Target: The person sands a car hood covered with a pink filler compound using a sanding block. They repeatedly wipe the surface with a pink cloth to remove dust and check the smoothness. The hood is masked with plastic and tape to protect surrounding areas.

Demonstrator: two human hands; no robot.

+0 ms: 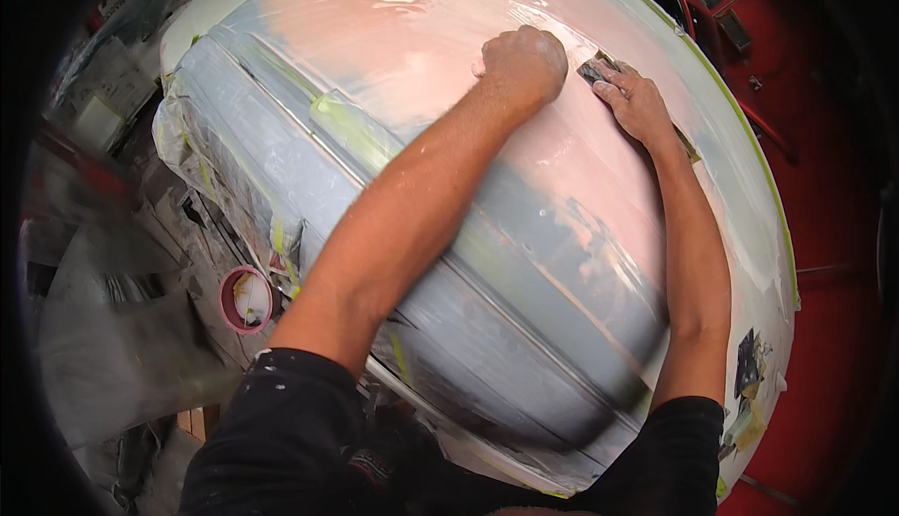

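Observation:
A large curved vehicle panel (599,207) spreads in front of me, patched in pink and blue-grey, with wet, shiny streaks near its far side. My left hand (526,65) is closed in a fist over the pink area. A small pinkish bit shows at its thumb side; what the fingers hold, if anything, is hidden. To its right, my right hand (639,104) presses a small dark piece of sandpaper (590,71) against the panel, thumb and fingers closed on it. Both forearms reach across the grey, ridged lower part of the panel.
Yellow-green masking tape (749,132) and pale sheeting edge the panel. Crumpled clear plastic (178,132) hangs at its left. A pink-rimmed bucket (230,302) stands at lower left, near blurred grey sheeting (122,329). Red surfaces (833,329) lie beyond the right edge.

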